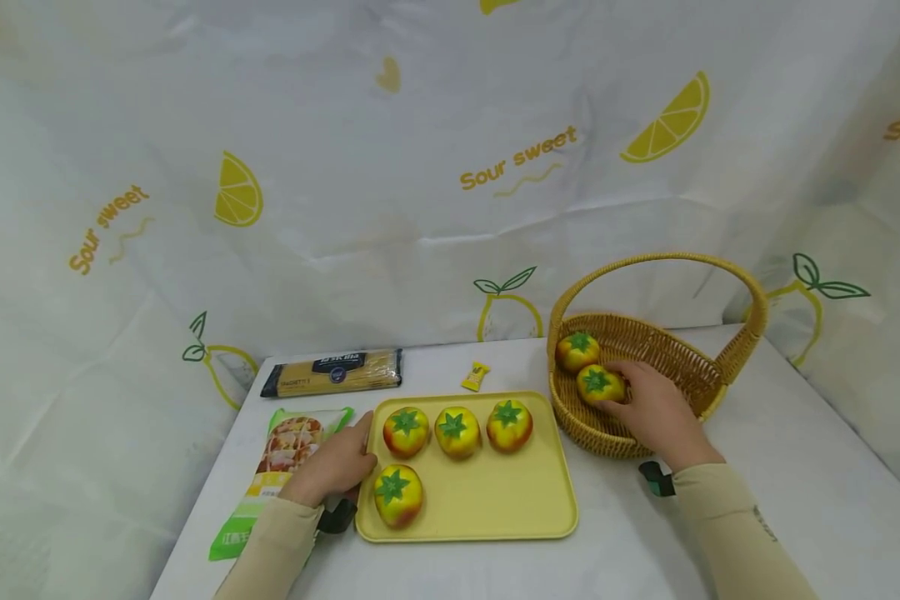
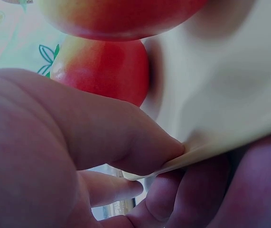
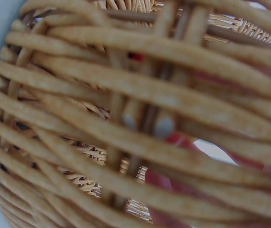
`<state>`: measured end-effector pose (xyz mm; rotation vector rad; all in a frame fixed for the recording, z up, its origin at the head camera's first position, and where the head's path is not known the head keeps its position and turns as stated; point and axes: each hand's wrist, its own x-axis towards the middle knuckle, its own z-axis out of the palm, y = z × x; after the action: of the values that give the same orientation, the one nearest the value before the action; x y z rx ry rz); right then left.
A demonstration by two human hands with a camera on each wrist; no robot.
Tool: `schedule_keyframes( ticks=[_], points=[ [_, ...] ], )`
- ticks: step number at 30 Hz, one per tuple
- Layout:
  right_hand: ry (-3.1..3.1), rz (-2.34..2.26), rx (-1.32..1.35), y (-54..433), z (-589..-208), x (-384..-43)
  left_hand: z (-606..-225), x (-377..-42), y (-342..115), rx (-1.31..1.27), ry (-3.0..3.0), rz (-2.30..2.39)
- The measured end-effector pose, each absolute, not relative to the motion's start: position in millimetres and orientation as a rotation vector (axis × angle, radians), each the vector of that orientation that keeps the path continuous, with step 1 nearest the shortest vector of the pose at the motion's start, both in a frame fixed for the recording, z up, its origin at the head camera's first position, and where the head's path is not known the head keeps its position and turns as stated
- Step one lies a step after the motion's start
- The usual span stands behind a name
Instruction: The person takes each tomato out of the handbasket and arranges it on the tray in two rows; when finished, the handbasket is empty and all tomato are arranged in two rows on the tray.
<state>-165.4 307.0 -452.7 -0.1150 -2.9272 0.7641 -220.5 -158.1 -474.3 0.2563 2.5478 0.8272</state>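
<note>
My left hand [image 1: 336, 460] pinches the left rim of a yellow tray [image 1: 495, 504], thumb on top and fingers curled underneath in the left wrist view. Four yellow-and-red artificial fruits with green star-shaped caps sit on it: a back row of three, including the middle fruit [image 1: 457, 433], and one front-left fruit [image 1: 398, 497]. Reaching into a wicker basket [image 1: 600, 437], my right hand [image 1: 656, 410] holds another such fruit [image 1: 598, 384] between thumb and fingers. A second fruit [image 1: 577, 352] lies behind it, by the basket's left wall. Basket weave mostly hides the right hand in the right wrist view.
A spaghetti pack [image 1: 337, 372] lies at the back left, and a green-and-white food bag [image 1: 270, 475] lies left of the tray, partly behind the left arm. Between spaghetti and basket is a small yellow wrapped sweet [image 1: 476, 376]. The basket's tall handle [image 1: 663, 257] arches over it.
</note>
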Motion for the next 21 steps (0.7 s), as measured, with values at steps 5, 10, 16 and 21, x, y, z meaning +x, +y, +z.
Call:
schedule_keyframes(
  ticks=[5, 10, 16, 21],
  points=[
    [-2.929, 0.775, -0.108, 307.6, -448.6, -163.9, -475.3, -219.8, -158.4, 0.264, 2.549, 0.832],
    [-2.919, 0.824, -0.073, 308.1, -441.6, -162.0, -475.9, -218.8, -161.7, 0.267, 2.555, 0.833],
    [-2.883, 0.835, -0.049, 309.5, -428.8, -153.6, -476.5, -220.9, -161.1, 0.305, 2.575, 0.814],
    [-2.866, 0.824, -0.022, 305.2, -417.8, -147.4, -476.9, -223.1, -158.8, 0.307, 2.567, 0.817]
  ],
)
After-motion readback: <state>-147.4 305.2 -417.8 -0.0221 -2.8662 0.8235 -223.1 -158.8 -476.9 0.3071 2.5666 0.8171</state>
